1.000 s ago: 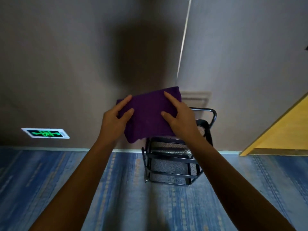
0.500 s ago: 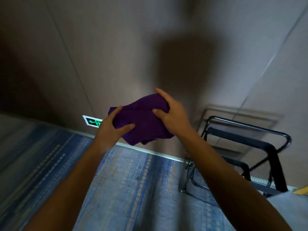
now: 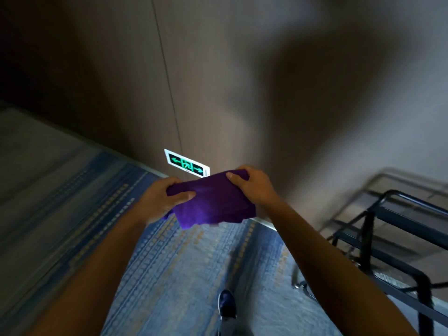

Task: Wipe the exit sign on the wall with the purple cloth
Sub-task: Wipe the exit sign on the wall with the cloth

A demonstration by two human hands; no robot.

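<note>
A purple cloth point(image 3: 213, 202) is bunched between both hands in front of me. My left hand point(image 3: 160, 200) grips its left end and my right hand point(image 3: 252, 185) grips its upper right edge. Low on the brown wall, just above the floor, glows the exit sign point(image 3: 185, 164), a white-framed plate with green arrows and a running figure. The cloth's top edge sits just below and to the right of the sign, covering its lower right corner from view. Whether the cloth touches the wall is unclear.
A black metal rack point(image 3: 392, 241) with mesh shelves stands on the right against the wall. Blue striped carpet point(image 3: 169, 275) covers the floor. My dark shoe point(image 3: 226, 304) shows at the bottom centre. A vertical panel seam point(image 3: 167, 83) runs down the wall.
The view has swung left and closer to the wall, so the sign now sits centre, right above the cloth. Both hands keep hold of the cloth; the rack has slid to the right edge.
</note>
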